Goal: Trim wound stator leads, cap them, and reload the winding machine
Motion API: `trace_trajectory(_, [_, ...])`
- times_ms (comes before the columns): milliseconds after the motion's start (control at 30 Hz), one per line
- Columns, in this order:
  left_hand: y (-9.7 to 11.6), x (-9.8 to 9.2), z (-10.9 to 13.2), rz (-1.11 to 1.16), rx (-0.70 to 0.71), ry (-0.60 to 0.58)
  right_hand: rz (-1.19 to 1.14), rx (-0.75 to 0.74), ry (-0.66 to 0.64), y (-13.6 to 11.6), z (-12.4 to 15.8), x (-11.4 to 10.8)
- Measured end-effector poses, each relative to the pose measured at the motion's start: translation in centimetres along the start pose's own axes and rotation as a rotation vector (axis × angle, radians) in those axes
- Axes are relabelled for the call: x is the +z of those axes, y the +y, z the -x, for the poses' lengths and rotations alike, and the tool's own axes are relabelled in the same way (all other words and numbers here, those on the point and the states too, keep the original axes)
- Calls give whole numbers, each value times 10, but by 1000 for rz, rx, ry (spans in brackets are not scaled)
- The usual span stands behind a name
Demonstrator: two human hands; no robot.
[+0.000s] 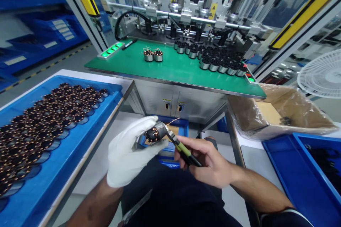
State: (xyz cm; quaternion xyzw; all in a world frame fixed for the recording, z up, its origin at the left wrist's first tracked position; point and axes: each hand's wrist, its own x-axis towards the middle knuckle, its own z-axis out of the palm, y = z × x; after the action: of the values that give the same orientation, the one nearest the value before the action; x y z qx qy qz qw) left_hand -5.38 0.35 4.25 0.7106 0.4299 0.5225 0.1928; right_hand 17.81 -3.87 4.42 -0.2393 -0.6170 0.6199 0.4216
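Note:
My left hand [126, 150], in a white glove, grips a motor stator [156, 133] with copper windings between thumb and fingers. A loose copper wire [173, 121] sticks out from the stator toward the upper right. My bare right hand [210, 159] is closed around the green and black handles of cutting pliers [183, 150]. The jaws of the pliers are against the stator's right end; whether they grip a wire there I cannot tell. Two wound stators [153, 55] with loose wire ends stand upright on the green worktop [128, 74] ahead.
At left, a blue tray [113, 90] holds many wound stators. Black-topped stators [222, 60] cluster on the worktop's right, before a winding machine [186, 14]. A lined cardboard box [298, 113], blue bins [287, 170] and a white fan [323, 72] stand at right.

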Motion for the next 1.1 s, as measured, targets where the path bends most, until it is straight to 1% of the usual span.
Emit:
trace_trajectory(167, [2, -1, -2, -68, -89, -35, 8, -6, 3, 2, -2, 0])
trace_trajectory(367, [4, -1, -2, -108, -100, -22, 28, 2, 3, 6, -4, -1])
trace_trajectory(500, [-1, 2, 0, -89, -164, -71, 102, -39, 59, 12, -7, -2])
trace_trajectory(600, [-9, 5, 2, -68, -205, -91, 95, 23, 106, 12, -12, -5])
trace_trajectory(667, [-14, 5, 6, -58, -225, -83, 109, 68, 134, 11, -15, -8])
trace_trajectory(767, [-20, -1, 15, -107, -221, -56, 196, 116, 132, 11, -17, -12])
trace_trajectory(833, [-23, -12, 22, -170, -220, -53, 240, 128, 99, 13, -15, -14])
trace_trajectory(867, [-25, -22, 25, -214, -225, -56, 264, 133, 77, 15, -14, -16])
trace_trajectory(900, [-28, -34, 26, -267, -230, -47, 302, 137, 50, 15, -14, -18])
trace_trajectory(967, [-40, -65, 26, -409, -243, -5, 462, 122, -11, 12, -17, -27])
trace_trajectory(1000, [-49, -84, 24, -499, -261, 20, 589, 81, -30, 7, -22, -34])
trace_trajectory(1033, [-60, -104, 20, -595, -291, 36, 733, 6, -26, 0, -30, -42])
trace_trajectory(1067, [-74, -125, 16, -691, -341, 32, 883, -96, 2, -8, -41, -52])
trace_trajectory(1100, [-89, -143, 10, -787, -415, -10, 1028, -208, 60, -17, -54, -63])
